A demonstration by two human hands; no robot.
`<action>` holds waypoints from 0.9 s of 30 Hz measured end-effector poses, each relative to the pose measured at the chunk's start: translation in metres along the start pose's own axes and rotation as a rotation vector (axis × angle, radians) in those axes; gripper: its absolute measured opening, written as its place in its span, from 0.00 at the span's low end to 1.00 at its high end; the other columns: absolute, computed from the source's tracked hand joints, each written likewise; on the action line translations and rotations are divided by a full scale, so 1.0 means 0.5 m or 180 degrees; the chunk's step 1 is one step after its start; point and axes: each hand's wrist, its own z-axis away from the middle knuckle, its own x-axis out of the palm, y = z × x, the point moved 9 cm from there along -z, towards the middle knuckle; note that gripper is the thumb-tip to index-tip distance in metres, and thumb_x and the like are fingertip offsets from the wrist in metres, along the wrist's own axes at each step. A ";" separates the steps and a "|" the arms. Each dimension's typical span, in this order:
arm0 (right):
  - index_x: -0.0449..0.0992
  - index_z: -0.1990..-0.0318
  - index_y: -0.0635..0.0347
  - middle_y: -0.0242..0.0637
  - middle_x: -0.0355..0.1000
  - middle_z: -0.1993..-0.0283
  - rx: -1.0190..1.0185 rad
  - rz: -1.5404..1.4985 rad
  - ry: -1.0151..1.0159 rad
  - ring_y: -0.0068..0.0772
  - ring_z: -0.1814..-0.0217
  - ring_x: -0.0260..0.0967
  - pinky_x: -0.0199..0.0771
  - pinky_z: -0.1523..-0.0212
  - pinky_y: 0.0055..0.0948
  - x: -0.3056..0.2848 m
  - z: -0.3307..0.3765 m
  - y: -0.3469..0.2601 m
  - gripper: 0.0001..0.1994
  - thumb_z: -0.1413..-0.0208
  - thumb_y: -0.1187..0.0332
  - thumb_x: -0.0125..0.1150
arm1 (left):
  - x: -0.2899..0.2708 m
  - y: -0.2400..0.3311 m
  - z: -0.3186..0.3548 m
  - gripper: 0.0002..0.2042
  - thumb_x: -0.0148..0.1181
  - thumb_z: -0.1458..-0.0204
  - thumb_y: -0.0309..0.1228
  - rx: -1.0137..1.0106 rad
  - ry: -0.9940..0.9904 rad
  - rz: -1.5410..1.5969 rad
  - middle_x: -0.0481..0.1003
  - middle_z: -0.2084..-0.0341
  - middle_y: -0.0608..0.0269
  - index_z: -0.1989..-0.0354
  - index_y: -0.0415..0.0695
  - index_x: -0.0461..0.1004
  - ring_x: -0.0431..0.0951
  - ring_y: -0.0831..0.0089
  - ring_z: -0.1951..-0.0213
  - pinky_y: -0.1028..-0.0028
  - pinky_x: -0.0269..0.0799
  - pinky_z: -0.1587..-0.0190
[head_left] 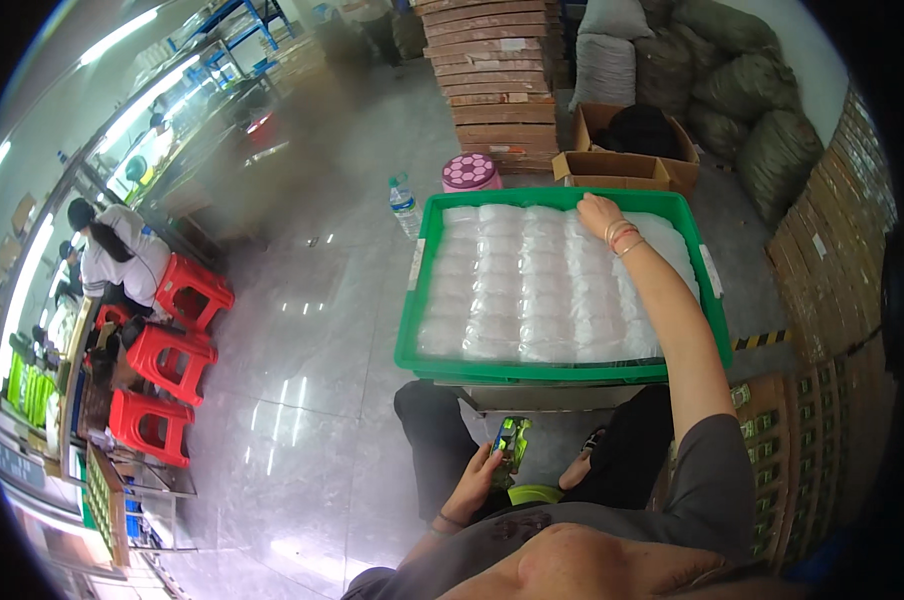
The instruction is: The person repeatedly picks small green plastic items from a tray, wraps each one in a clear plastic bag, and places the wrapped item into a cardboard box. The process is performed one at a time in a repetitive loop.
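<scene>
My left hand (474, 488) is low in front of my lap, its fingers closed around a small toy car (512, 440) in bright green and black. The arm with bracelets reaches across a green plastic tray (562, 372). At its far end my right hand (600, 216) rests on the white, clear-wrapped packs (497, 285), with its fingers curled in. What those fingers pinch, if anything, is hidden. Rows of these packs fill the tray, which stands on a low support in front of my knees.
Behind the tray are a pink-topped stool (470, 172), a water bottle (404, 205), an open cardboard box (622, 170) and stacked cartons (492, 80). Sacks (732, 70) fill the far right corner. Red stools (172, 360) and a seated person (122, 250) line a bench on the left.
</scene>
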 end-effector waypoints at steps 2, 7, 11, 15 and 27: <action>0.76 0.71 0.63 0.49 0.73 0.61 0.0064 -0.0019 0.0227 0.50 0.60 0.73 0.74 0.60 0.43 -0.008 0.011 0.014 0.07 0.51 0.72 0.51 | 0.002 0.010 0.000 0.17 0.43 0.37 0.37 -0.0004 -0.0009 -0.0047 0.71 0.59 0.58 0.46 0.40 0.62 0.73 0.72 0.59 0.73 0.70 0.58; 0.71 0.64 0.60 0.47 0.73 0.60 0.0640 -0.0682 0.1433 0.51 0.62 0.72 0.72 0.62 0.45 -0.131 0.054 0.054 0.06 0.45 0.70 0.48 | 0.025 0.041 -0.004 0.16 0.46 0.37 0.37 0.0164 -0.0102 0.0209 0.71 0.61 0.61 0.46 0.41 0.62 0.75 0.73 0.61 0.74 0.71 0.59; 0.67 0.56 0.57 0.44 0.72 0.59 0.0804 -0.1669 0.1984 0.45 0.66 0.72 0.71 0.67 0.39 -0.230 0.088 0.059 0.09 0.41 0.72 0.42 | 0.032 0.019 -0.023 0.17 0.43 0.36 0.40 0.0178 -0.0378 0.0519 0.72 0.61 0.60 0.46 0.42 0.63 0.75 0.71 0.61 0.72 0.72 0.59; 0.69 0.51 0.58 0.38 0.71 0.59 0.0575 -0.2713 0.1319 0.26 0.69 0.70 0.69 0.69 0.24 -0.290 0.174 -0.036 0.13 0.42 0.77 0.43 | 0.044 0.019 -0.039 0.21 0.41 0.37 0.47 0.0242 -0.0587 0.0691 0.72 0.61 0.57 0.48 0.40 0.64 0.75 0.69 0.62 0.70 0.71 0.59; 0.77 0.64 0.65 0.32 0.74 0.69 0.0701 -0.3952 0.0273 0.22 0.68 0.70 0.69 0.67 0.21 -0.294 0.549 -0.332 0.05 0.49 0.79 0.61 | 0.121 0.065 -0.057 0.28 0.38 0.39 0.55 -0.0117 -0.0286 0.1565 0.72 0.60 0.55 0.49 0.40 0.66 0.76 0.61 0.61 0.62 0.73 0.61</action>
